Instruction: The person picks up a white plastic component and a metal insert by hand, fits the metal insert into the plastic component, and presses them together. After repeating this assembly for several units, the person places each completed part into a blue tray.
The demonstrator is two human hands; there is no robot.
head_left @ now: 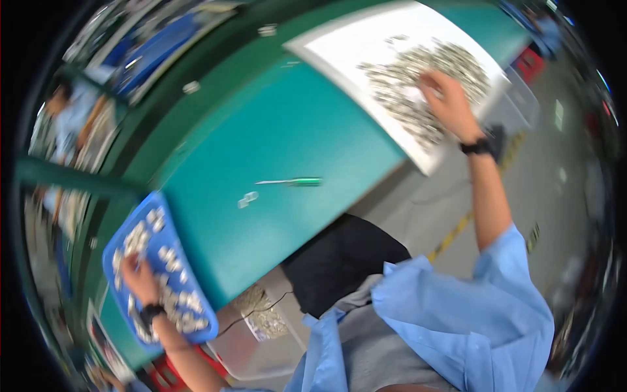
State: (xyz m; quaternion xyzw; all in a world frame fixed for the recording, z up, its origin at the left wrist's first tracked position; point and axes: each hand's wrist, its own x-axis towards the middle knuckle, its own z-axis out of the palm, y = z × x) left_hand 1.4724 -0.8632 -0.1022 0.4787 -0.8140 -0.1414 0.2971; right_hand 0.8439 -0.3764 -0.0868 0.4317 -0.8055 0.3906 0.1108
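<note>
On the left, my left hand [139,279] reaches into a blue tray [161,225] scattered with small white parts [171,259]. Its fingers curl down among the parts; what they pinch, if anything, is blurred. My right hand [449,104] is over a white tray [326,49] at the far right, which holds a wide heap of small metallic-looking pieces [457,65]. Thumb and fingers are drawn together at the heap, and I cannot make out what is between them. Both wrists wear a dark band.
A green-handled screwdriver [304,181] lies on the green table [274,130], with small clear pieces [248,199] beside it. Below the front edge stands a clear bin [287,307] with a bag of small parts. Another person [75,121] is at the left; a rail [85,176] crosses there.
</note>
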